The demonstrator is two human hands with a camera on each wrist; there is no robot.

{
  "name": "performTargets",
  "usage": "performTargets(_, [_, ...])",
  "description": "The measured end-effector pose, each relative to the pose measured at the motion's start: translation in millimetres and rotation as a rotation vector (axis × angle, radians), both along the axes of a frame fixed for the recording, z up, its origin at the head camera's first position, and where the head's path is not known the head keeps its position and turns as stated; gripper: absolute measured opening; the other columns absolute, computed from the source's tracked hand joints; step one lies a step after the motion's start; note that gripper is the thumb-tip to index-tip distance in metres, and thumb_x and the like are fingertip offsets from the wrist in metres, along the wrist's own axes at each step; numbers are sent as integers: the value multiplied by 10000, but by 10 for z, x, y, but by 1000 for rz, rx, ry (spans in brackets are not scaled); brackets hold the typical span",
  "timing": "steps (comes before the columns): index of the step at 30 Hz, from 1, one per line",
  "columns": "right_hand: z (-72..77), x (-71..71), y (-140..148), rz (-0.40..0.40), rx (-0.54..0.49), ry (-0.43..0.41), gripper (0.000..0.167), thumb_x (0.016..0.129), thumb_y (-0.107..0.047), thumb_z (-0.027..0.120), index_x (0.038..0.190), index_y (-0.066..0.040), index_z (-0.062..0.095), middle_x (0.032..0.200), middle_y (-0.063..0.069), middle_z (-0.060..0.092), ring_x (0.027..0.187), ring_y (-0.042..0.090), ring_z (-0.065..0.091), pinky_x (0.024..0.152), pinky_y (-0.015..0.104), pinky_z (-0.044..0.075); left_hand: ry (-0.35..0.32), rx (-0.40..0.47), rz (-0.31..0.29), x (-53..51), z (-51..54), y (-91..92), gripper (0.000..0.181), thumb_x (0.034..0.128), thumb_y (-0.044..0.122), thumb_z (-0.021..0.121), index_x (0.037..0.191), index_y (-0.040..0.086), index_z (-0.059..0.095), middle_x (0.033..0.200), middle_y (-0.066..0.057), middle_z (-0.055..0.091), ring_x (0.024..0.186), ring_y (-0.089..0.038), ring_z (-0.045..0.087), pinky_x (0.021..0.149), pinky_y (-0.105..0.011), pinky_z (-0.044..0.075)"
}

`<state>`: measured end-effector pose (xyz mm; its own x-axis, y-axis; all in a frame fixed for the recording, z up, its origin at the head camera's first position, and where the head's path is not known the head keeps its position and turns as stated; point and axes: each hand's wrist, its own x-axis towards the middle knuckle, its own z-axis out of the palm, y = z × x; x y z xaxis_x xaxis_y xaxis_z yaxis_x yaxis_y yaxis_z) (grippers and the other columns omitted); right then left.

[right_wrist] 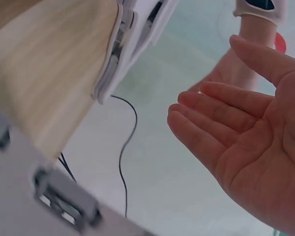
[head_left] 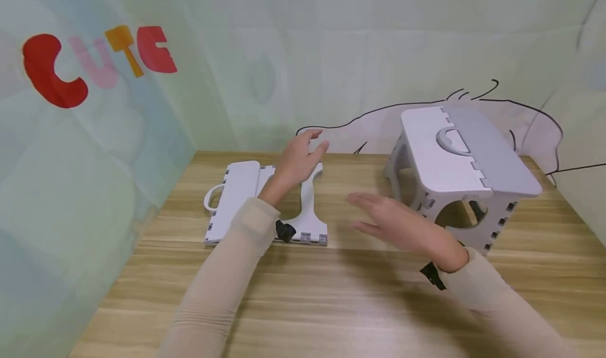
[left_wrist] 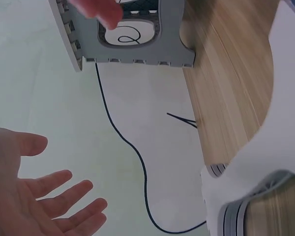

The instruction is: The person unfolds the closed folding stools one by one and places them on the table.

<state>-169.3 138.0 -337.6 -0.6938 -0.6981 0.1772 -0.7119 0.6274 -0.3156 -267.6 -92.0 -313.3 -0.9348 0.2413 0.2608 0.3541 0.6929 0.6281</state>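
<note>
On wood-grain table (head_left: pixel 307 295) | folded stool (head_left: pixel 238 195), standing stool (head_left: pixel 450 171) | printed backdrop (head_left: pixel 322 69) | left fingers (left_wrist: pixel 71 197), right fingers (right_wrist: pixel 211 109) loose

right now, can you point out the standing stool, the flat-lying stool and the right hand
Standing stool (head_left: pixel 452 171), head view: white half of its top
Flat-lying stool (head_left: pixel 238 191), head view: panel beside its handle
Right hand (head_left: pixel 400 221), head view: back of the hand

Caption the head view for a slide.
Left hand and right hand, both empty, over a wood-grain tabletop with a flat-lying stool and a standing stool.
</note>
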Motion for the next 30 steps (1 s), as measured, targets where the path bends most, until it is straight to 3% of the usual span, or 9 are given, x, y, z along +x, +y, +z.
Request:
performTargets(12, [-212, -91, -278, 72, -29, -39, 541, 992, -222, 641, 1384, 117, 488, 1428, 278, 486, 1322, 386, 474, 1087, 484, 397, -41, -18, 96, -10, -33, -391, 559, 1038, 433, 485, 1504, 129, 436, 1479, -68, 496, 1216, -294, 567, 1018, -473, 440])
performTargets(19, [-309, -115, -441, 114, -50, -33, 508, 967, -183, 673, 1356, 107, 522, 1413, 285, 496, 1314, 398, 478, 1087, 491, 395, -71, -21, 151, -2, -166, -659, 604, 1021, 488, 491, 1506, 132, 433, 1492, -69, 478, 1333, -312, 465, 1021, -514, 431])
performTargets(26, [-378, -156, -574, 128, -35, -62, 547, 980, -179, 659, 1392, 129, 476, 1446, 286, 461, 1358, 387, 429, 1106, 471, 373, -81, -25, 210, 2, -310, -931, 603, 1012, 501, 508, 1490, 137, 458, 1480, -87, 494, 1186, -354, 577, 941, -516, 477])
performTargets(30, [-419, -190, -623, 119, -15, -55, 580, 985, -221, 656, 1421, 105, 457, 1480, 262, 436, 1378, 363, 413, 1119, 445, 358, -80, -31, 222, 6, -365, -1106, 568, 1017, 423, 535, 1483, 105, 465, 1469, -132, 497, 1247, -375, 530, 1009, -536, 429])
